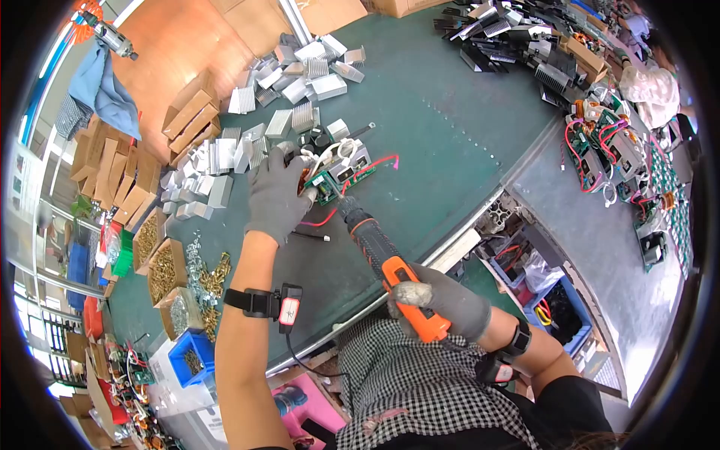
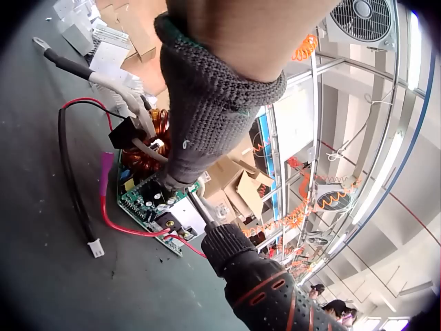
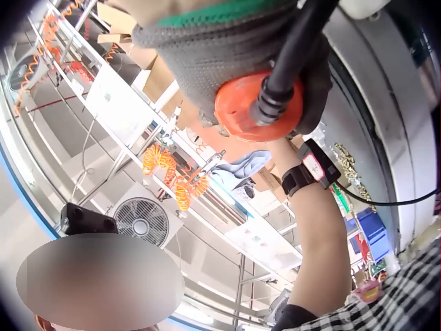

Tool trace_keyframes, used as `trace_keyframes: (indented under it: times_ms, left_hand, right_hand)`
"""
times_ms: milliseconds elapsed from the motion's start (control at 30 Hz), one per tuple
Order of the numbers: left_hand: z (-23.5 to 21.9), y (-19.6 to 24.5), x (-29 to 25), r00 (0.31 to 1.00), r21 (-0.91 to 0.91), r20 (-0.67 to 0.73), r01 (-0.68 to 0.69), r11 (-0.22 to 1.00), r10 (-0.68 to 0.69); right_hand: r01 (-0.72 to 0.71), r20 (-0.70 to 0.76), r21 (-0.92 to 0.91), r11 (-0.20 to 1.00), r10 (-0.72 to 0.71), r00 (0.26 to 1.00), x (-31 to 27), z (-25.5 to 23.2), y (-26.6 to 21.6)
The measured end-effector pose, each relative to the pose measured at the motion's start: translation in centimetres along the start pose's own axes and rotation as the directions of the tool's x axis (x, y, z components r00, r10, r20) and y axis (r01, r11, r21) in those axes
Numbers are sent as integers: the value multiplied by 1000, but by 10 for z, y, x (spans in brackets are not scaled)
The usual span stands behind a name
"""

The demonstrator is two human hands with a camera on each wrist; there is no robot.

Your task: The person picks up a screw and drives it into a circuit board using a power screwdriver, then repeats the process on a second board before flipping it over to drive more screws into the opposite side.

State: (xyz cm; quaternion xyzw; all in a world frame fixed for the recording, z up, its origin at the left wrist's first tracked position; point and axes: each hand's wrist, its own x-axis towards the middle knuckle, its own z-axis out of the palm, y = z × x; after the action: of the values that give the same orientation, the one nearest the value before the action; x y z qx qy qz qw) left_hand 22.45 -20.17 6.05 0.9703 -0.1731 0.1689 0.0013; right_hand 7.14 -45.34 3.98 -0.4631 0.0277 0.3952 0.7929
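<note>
My gloved right hand (image 1: 450, 300) grips the orange and black electric screwdriver (image 1: 373, 247), whose cord leaves the butt end (image 3: 258, 110) in the right wrist view. Its bit (image 2: 200, 207) points down at the green circuit board (image 2: 148, 200), right by my left fingertips. My gloved left hand (image 1: 276, 193) holds the left end of that board, thumb and fingers spread about it. The board carries a copper coil (image 2: 148, 145), white cables and a red wire with a purple sleeve (image 2: 106, 176). A black lead with a white plug (image 2: 95, 248) lies beside it.
Silver heat sinks (image 1: 221, 154) are heaped behind and left of the board. Boxes of brass screws (image 1: 165, 274) and a blue bin (image 1: 191, 358) stand at the left. Black heat sinks (image 1: 495, 34) lie at the far right; wired boards (image 1: 600, 150) sit on the side table.
</note>
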Motion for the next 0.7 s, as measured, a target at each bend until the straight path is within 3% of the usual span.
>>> trace_keyframes:
  times_ms: [100,167,233,300,333,367,400,433,533,600,633,700]
  left_hand:
    - [0,-13,-4,999,33,11,32,999,-32]
    - [4,-21,-7,992,70,-9,124,990,-124]
    - [10,-27,-4,962,-59,140,243,968,-233]
    - [2,-22,4,902,-188,289,382,905,-321]
    - [4,-24,1,930,-231,229,340,912,-289]
    - [7,-25,-2,940,-235,194,321,917,-279]
    - [10,-25,-4,950,-239,157,301,923,-269]
    - [11,-25,-4,960,-243,116,277,930,-256]
    - [-7,-10,3,954,-239,93,298,924,-284]
    - [-25,3,9,961,-167,64,277,946,-270]
    - [-36,6,12,984,-160,12,177,971,-178]
    - [-61,11,14,996,-130,-93,-29,991,17]
  right_hand:
    - [93,-46,-90,992,-97,994,-14,-15,1]
    - [45,-112,-69,997,-52,992,-27,-28,-12]
    - [137,-208,-32,990,-140,968,-20,-46,-23]
    - [150,-296,-156,976,-191,936,-3,-68,-45]
    - [64,-348,-266,962,-158,924,12,-79,-61]
    - [43,-397,-595,803,-340,853,24,-84,-64]
    - [-34,-371,-839,543,-525,766,37,-88,-68]
    - [-159,-271,-962,223,-686,675,45,-88,-77]
    - [-90,-31,-995,-37,-760,650,60,-65,-110]
    - [75,162,-986,-147,-768,620,79,-50,-119]
    - [150,252,-968,-202,-766,591,86,-43,-123]
    - [138,252,-967,-216,-719,647,98,-26,-128]
